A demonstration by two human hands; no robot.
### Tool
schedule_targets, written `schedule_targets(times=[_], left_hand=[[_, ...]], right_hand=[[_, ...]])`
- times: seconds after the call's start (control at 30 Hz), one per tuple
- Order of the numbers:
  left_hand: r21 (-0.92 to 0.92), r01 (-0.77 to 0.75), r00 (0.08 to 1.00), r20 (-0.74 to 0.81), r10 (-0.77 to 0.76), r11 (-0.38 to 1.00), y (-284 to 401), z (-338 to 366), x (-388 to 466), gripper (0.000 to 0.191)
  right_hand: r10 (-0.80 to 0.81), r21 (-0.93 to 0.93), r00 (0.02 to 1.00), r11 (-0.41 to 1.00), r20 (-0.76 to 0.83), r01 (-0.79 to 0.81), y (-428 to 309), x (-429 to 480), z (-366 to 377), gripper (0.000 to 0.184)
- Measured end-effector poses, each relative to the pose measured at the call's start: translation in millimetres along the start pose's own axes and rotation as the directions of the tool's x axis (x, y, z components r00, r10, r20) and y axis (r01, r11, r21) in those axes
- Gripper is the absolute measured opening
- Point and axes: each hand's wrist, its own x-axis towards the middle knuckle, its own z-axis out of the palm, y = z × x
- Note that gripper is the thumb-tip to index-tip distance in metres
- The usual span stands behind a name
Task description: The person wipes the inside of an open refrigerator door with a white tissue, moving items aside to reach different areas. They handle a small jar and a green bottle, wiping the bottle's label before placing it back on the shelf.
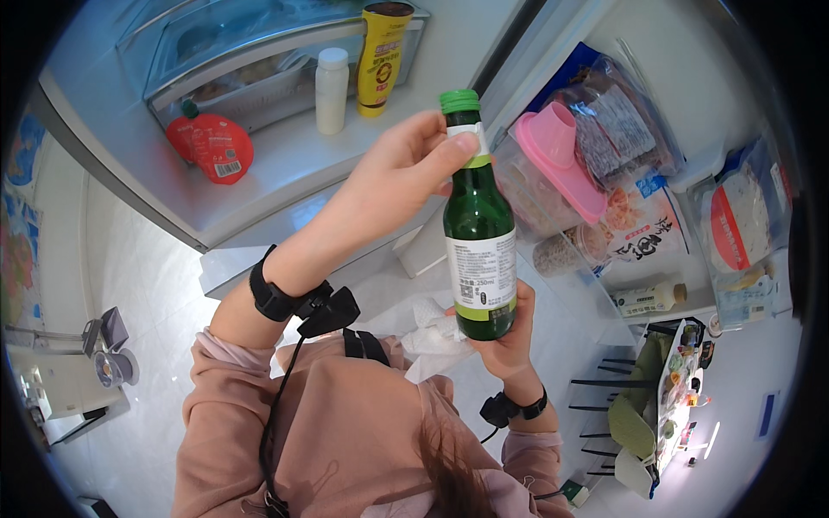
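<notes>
A green glass bottle (480,207) with a green cap and a white label bearing writing is held upright before me. My left hand (421,158) grips its neck, the thumb lying across the front. My right hand (508,343) cups the bottle's base from behind, fingers along its right side. A crumpled white paper tissue (437,340) is bunched at that hand, beside the base; part of it is hidden behind the bottle. Beyond my left hand, a white capped bottle (331,94), a yellow squeeze bottle (382,65) and a red spouted pouch (217,146) are on the refrigerator shelf (278,152).
Behind the shelf items is a clear drawer (259,84). The open refrigerator door (699,71) holds a pink-lidded container (563,162), packaged food (641,223) and a jar (567,252). At right stand a laden table (673,395) and chairs (628,421).
</notes>
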Motion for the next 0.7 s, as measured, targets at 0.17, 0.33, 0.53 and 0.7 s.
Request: schedule_targets(times=[0.17,0.33,0.53,0.7], left_hand=[[0.005,-0.002,1.0,0.005,0.002,1.0,0.1,1.5,0.5,0.036],[0.045,0.001,1.0,0.022,-0.002,0.999,-0.6,1.5,1.9,0.037],[0.052,0.002,1.0,0.021,-0.003,0.999,-1.2,4.4,1.9,0.036],[0.045,-0.006,1.0,0.027,0.005,0.999,-0.9,5.4,1.8,0.036]], right_hand=[[0.009,-0.012,1.0,1.0,-0.008,-0.01,1.4,0.0,1.1,0.071],[0.0,-0.02,1.0,1.0,0.001,0.0,2.5,-0.4,1.5,0.07],[0.007,0.002,1.0,1.0,-0.023,-0.007,1.6,-3.2,2.4,0.07],[0.009,0.003,1.0,1.0,-0.026,-0.009,0.8,-4.2,3.0,0.071]])
